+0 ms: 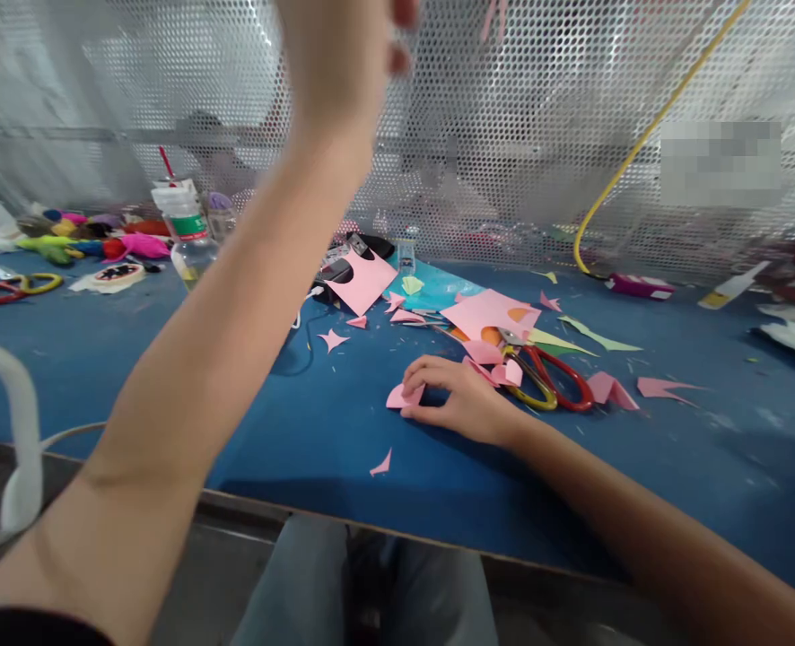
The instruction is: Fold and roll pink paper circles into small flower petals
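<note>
My left hand [344, 54] is raised high at the top edge of the head view, blurred and partly cut off, so its grip is hidden. Its forearm crosses the left half of the picture. My right hand [461, 399] rests on the blue table, its thumb and fingertips closed on a small rounded pink piece [396, 397]. Just beyond that hand lie red-and-yellow-handled scissors [554, 381] among pink scraps. A larger pink sheet [482, 312] lies behind them, and a thin pink scrap [382, 464] is nearer the table's front edge.
At the back left stand a bottle [188, 235] and a pile of colourful items [94, 240]; another pair of scissors [17, 287] lies nearby. A yellow cable [659, 117] runs down the perforated metal screen [505, 117]. A glue-like bottle [730, 289] lies at the right.
</note>
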Motion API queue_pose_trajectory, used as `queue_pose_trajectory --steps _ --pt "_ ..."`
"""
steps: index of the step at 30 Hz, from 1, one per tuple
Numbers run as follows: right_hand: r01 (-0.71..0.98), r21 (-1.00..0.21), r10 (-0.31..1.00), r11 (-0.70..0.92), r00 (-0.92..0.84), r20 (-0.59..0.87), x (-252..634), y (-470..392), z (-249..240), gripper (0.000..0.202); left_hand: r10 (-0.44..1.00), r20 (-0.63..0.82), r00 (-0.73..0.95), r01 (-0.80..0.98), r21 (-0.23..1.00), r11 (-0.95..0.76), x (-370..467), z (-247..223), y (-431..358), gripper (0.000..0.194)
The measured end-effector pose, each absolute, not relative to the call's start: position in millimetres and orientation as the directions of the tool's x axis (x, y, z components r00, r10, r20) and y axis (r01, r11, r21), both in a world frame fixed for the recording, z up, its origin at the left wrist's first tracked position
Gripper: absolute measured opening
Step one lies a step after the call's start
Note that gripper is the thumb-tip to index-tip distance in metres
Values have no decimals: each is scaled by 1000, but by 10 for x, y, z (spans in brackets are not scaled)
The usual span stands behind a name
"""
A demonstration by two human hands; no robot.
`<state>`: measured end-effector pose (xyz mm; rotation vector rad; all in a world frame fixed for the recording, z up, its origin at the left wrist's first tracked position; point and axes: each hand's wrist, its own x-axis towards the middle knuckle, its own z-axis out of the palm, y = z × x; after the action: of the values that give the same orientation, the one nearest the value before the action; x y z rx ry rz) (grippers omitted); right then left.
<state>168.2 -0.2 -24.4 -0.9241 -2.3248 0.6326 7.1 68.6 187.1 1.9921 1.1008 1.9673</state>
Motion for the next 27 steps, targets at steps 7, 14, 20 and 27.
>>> queue_pose_trajectory --steps 7,14,20,27 --pt "443 -604 710 663 -629 317 1715 48 -277 8 566 465 681 458 332 -824 -73 351 328 15" --pt "350 -682 672 643 -685 282 1651 11 -274 9 603 151 783 478 474 -739 -445 -56 135 29" --pt "400 -661 679 635 -698 229 1661 33 -265 6 591 116 798 460 515 -723 -417 -129 167 15" --pt "479 -647 726 594 -665 174 1683 32 -230 6 538 -41 842 476 525 -705 -333 21 300 12"
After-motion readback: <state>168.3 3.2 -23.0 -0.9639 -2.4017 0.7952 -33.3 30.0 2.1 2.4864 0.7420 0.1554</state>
